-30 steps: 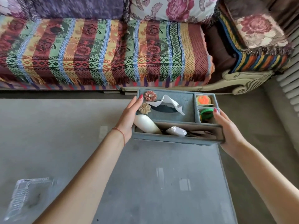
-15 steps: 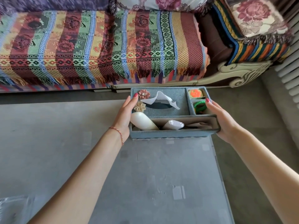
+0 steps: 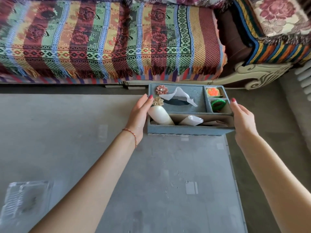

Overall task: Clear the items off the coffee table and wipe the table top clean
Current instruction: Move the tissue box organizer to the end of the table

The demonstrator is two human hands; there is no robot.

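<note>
A blue fabric organiser box sits at the far right corner of the grey glass coffee table. It has a tissue sticking out of its top, a white bottle and a white packet in the front slot, and an orange item and a green ring in the small right compartments. My left hand presses flat against the box's left side. My right hand lies with straight fingers along its right side.
A clear plastic tray lies on the table at the near left. A sofa with a striped woven throw runs just beyond the table's far edge. Grey floor shows to the right, and a white radiator stands at the right edge.
The box was tilted between my hands one second ago. It has levelled out and now rests at the table's far right corner, both hands still on its sides.
</note>
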